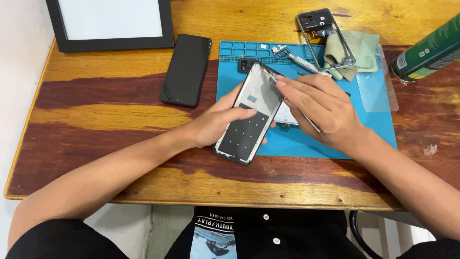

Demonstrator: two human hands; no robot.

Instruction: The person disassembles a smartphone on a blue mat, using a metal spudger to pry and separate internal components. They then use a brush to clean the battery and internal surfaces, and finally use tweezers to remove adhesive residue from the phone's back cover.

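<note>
A: Varnished wooden worktop (pixel 110 120), blue silicone repair mat (pixel 369 129) on it. Opened phone chassis, grey plate and black panel (pixel 251 117), tilted over the mat's left edge.

B: Hands?

A: Left hand (pixel 215 124) clamped on the chassis. Right hand (pixel 321 105) pinched around a thin metal tool (pixel 311 123), fingertips at the top corner.

B: Risk?

A: Tool slipping could gouge the plate; loose grip drops it.

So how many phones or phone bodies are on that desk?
3. An opened phone held in the left hand, with the right hand at its top edge; an intact black phone lying left of the blue mat; a bare frame behind it.
</note>
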